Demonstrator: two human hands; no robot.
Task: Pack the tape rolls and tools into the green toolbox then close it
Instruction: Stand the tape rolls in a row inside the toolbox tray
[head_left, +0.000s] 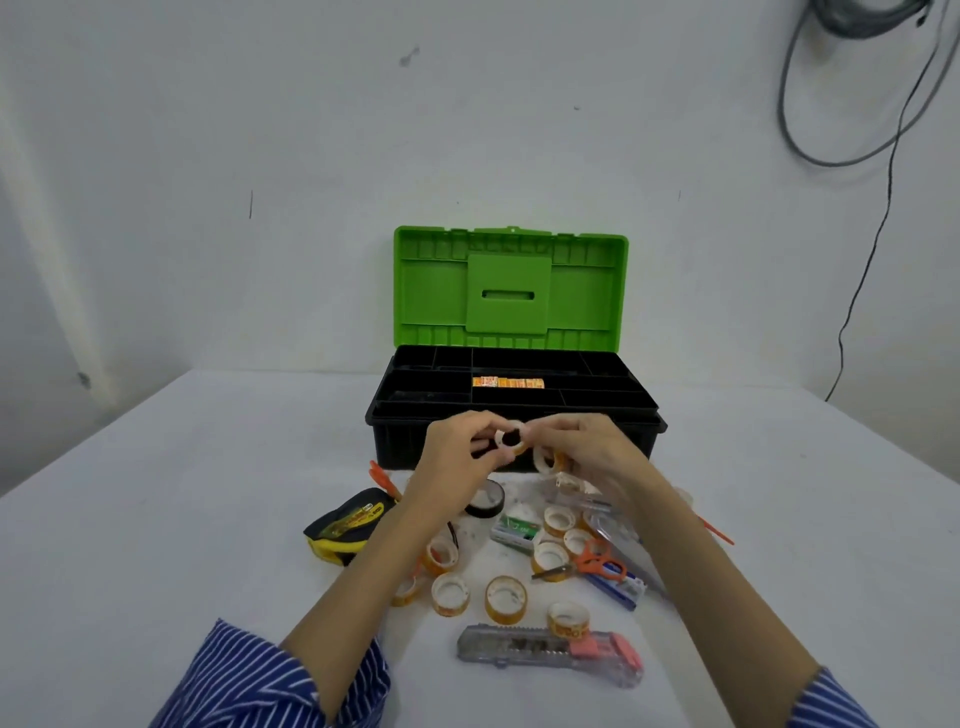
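The toolbox (511, 415) sits at the table's (156, 519) far middle against the wall — black base, bright green lid (510, 288) standing upright and open toward the person, its long axis running left to right. The black tray on top is split into compartments; a row of orange tape rolls (508, 383) lies on its side in a middle compartment, also running left to right.

Just in front of the box, the left hand (457, 452) and right hand (592, 449) together pinch a small clear tape roll (509, 439) between fingertips, its hole facing the camera. The right hand also holds a second roll (545, 460) under curled fingers.

Nearer the person lie loose rolls (505, 598), black tape (485, 498), scissors (592, 561), a cutter (550, 649) lying left to right — and a tape measure (348, 522).
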